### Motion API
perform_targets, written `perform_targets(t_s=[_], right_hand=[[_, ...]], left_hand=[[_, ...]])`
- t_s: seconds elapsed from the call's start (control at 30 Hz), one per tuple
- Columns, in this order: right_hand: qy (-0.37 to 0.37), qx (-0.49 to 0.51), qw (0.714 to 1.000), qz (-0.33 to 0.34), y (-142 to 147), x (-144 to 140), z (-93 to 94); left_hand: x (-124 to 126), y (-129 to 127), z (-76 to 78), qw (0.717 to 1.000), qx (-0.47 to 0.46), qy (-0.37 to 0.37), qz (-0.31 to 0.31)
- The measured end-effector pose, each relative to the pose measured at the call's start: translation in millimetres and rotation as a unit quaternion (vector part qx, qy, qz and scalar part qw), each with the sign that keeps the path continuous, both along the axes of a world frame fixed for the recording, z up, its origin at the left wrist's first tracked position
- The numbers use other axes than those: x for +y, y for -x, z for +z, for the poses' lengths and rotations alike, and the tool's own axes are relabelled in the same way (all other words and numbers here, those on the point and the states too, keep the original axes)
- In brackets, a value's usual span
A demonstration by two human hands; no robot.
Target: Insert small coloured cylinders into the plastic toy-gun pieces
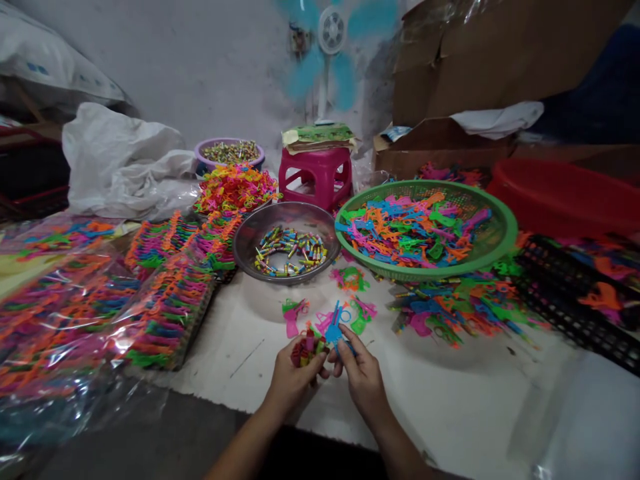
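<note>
The blue toy gun piece is held up in front of the person, above the tabletop. Its long axis runs nearly straight away from the body, leaning a little to the right, and its slim prongs point toward the gap between the metal bowl and the green basket. Its near end is hidden by fingers.

The right hand's grip is drawn in tight, thumb and fingers pinching the blue piece. The left hand's grip is curled round a cluster of small red and yellow pieces, just beside the blue one; whether the left fingers touch it I cannot tell.

Just beyond the hands, a loose pink piece lies on the tabletop. The bowl holds patterned tubes, the basket a heap of multicoloured toy guns
</note>
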State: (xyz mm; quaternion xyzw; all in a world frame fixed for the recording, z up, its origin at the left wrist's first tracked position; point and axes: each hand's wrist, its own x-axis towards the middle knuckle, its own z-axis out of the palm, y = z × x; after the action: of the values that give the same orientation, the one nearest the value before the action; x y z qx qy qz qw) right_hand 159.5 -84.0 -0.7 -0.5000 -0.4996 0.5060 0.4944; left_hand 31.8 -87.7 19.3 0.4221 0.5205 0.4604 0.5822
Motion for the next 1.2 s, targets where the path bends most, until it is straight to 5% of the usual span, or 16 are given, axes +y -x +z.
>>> perform_targets(t_s=[0.27, 0.4, 0.47, 0.53, 0.6, 0.63, 0.77, 1.0, 1.2], right_hand=[[-0.004, -0.028, 1.000, 0.000, 6, -9, -8.3], [0.012, -0.119, 0.992, -0.042, -28, 8, -5.7], [-0.001, -0.282, 0.942, -0.184, -56, 23, -2.3], [0.005, -0.461, 0.829, -0.316, -77, 37, 0.2], [0.026, -0.573, 0.751, -0.327, -82, 47, -0.1], [0.027, -0.602, 0.744, -0.289, -78, 51, -1.4], [0.022, -0.638, 0.757, -0.139, -43, 61, -8.7], [0.118, -0.588, 0.796, -0.078, -37, 60, -4.8], [0.023, -0.253, 0.966, -0.040, -28, 27, -16.8]], left_hand=[[-4, -3, 5.9, 0.996, 0.034, -0.024, -0.077], [2, -2, -2.7, 0.998, -0.022, 0.053, 0.010], [5, 2, -9.0, 0.995, -0.036, 0.065, 0.064], [8, 4, -15.8, 0.995, -0.041, 0.070, 0.062], [7, 3, -22.2, 0.996, -0.048, 0.068, 0.042], [6, 1, -24.9, 0.996, -0.054, 0.068, 0.035], [1, -8, -28.4, 0.994, -0.080, 0.067, 0.015], [0, -1, -20.2, 0.995, -0.060, 0.074, 0.038], [0, -5, -31.2, 0.999, -0.016, 0.050, 0.013]])
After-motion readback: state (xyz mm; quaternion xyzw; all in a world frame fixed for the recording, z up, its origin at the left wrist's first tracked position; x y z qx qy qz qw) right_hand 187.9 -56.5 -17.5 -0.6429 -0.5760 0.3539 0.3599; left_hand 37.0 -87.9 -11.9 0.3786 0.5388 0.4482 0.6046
